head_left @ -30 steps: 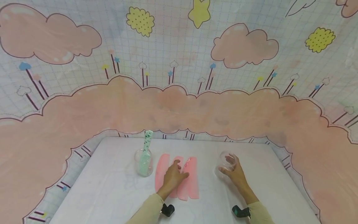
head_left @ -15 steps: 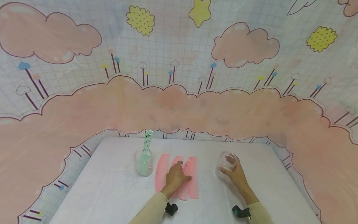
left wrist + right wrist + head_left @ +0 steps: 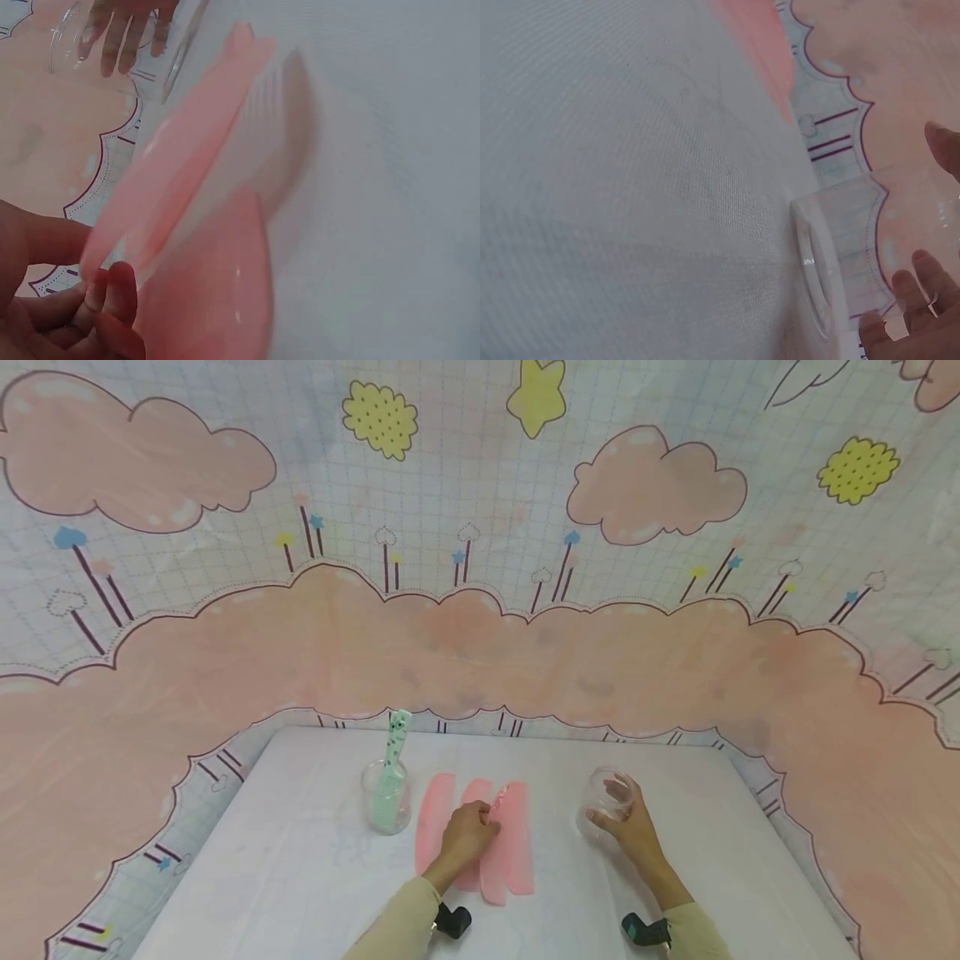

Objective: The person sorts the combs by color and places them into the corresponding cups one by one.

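Note:
My left hand (image 3: 467,837) pinches the upper end of a pink comb (image 3: 492,870) between thumb and fingers. In the left wrist view this comb (image 3: 180,142) slants above the white surface, casting a toothed shadow, with another pink comb (image 3: 217,292) beside it. Several pink combs lie side by side around the left hand, including one at the left (image 3: 433,818) and one at the right (image 3: 519,847). My right hand (image 3: 639,828) curls round the side of a clear cup (image 3: 592,818), which stands on the table. The right wrist view shows the base of this cup (image 3: 810,255) close up.
Another clear cup (image 3: 367,785) stands at the left, with a mint-green spotted comb (image 3: 387,797) upright in it. White cloth covers the table (image 3: 285,835). Behind it hangs a backdrop (image 3: 480,652) printed with clouds and stars.
My left hand has gone from spread fingers over the combs to pinching one, which has shifted slightly toward me. The right hand and its cup have stayed in place.

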`<state>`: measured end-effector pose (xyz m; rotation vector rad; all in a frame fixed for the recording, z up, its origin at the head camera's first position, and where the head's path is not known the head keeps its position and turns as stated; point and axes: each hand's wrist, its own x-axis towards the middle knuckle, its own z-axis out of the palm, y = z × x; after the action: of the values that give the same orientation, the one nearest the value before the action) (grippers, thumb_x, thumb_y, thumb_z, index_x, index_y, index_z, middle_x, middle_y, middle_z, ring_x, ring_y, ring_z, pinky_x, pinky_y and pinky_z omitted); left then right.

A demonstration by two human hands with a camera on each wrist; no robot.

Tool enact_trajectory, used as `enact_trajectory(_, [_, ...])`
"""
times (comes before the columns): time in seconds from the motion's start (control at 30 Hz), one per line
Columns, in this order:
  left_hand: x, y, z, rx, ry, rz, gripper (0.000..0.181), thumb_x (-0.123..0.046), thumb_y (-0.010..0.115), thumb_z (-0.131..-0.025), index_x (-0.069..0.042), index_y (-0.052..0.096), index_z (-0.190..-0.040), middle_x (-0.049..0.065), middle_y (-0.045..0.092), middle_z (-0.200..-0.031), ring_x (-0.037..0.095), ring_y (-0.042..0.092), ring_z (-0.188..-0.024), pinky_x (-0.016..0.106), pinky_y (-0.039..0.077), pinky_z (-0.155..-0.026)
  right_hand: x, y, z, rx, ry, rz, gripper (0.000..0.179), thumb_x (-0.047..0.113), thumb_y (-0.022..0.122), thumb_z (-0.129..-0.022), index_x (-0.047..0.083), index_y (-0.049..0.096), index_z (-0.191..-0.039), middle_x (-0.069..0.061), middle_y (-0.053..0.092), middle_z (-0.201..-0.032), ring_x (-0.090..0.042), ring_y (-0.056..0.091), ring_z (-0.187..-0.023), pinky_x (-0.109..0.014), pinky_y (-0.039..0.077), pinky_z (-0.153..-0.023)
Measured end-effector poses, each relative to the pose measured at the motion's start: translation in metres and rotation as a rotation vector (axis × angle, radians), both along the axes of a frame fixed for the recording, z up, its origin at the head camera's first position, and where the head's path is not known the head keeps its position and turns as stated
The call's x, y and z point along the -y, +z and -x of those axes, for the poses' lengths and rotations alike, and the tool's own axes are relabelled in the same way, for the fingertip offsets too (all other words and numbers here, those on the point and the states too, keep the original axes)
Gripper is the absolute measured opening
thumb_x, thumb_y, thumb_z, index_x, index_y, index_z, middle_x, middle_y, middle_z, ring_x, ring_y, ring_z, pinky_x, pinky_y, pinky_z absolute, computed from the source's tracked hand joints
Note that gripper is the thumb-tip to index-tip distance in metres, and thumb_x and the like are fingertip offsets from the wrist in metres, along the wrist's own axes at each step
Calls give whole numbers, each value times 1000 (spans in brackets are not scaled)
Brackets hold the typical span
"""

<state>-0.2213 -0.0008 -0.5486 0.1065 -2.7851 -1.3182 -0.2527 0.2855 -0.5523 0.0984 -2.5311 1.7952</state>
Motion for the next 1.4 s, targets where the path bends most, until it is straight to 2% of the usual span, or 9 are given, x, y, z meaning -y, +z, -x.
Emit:
enact_trajectory(0.13, [3, 0, -1, -34, -15, -75, 30, -11, 68, -83, 0, 67, -111, 8, 70, -89, 16, 62, -75, 31, 51, -63, 0, -1, -1, 3, 0, 5, 93, 25, 79, -83, 18, 19, -153, -13, 37, -155, -37, 25, -147, -65, 16, -118])
enact_trajectory(0.4, [8, 9, -6, -70, -39, -131, 30, -9, 67, -83, 0, 65, -111, 6, 68, -83, 12, 60, -69, 27, 49, -58, 1, 0, -2, -9, 2, 13, 93, 25, 79, -83, 15, 19, -153, -15, 36, -155, -39, 26, -147, -65, 17, -118])
enact_trajectory(0.6, [14, 25, -10, -89, -73, -206, 29, -9, 66, -85, -1, 62, -112, 9, 69, -88, 13, 65, -70, 27, 52, -60, 1, -3, -1, -6, -5, -23, 94, 27, 79, -82, 17, 19, -153, -14, 37, -155, -37, 26, -147, -63, 18, -119])
enact_trajectory(0.9, [17, 52, -13, -121, -105, -336, 29, -10, 66, -86, -4, 61, -113, 10, 70, -93, 13, 68, -73, 26, 52, -64, 0, -5, 1, -3, -2, -17, 94, 29, 80, -82, 20, 19, -153, -12, 37, -155, -36, 26, -148, -62, 19, -119])
enact_trajectory(1.13, [13, 69, -9, -167, -127, -393, 27, -11, 64, -88, -5, 59, -114, 10, 70, -95, 13, 71, -77, 27, 55, -68, -1, -6, 7, -8, 8, -15, 93, 28, 80, -82, 19, 20, -152, -12, 38, -155, -35, 27, -147, -62, 19, -119])
enact_trajectory(1.4, [1, 88, 2, -215, -131, -444, 26, -11, 66, -88, -8, 59, -113, 13, 69, -101, 20, 72, -85, 28, 54, -68, -4, -4, 16, -13, 24, -10, 92, 28, 79, -82, 18, 20, -153, -14, 38, -154, -35, 27, -147, -61, 16, -120])
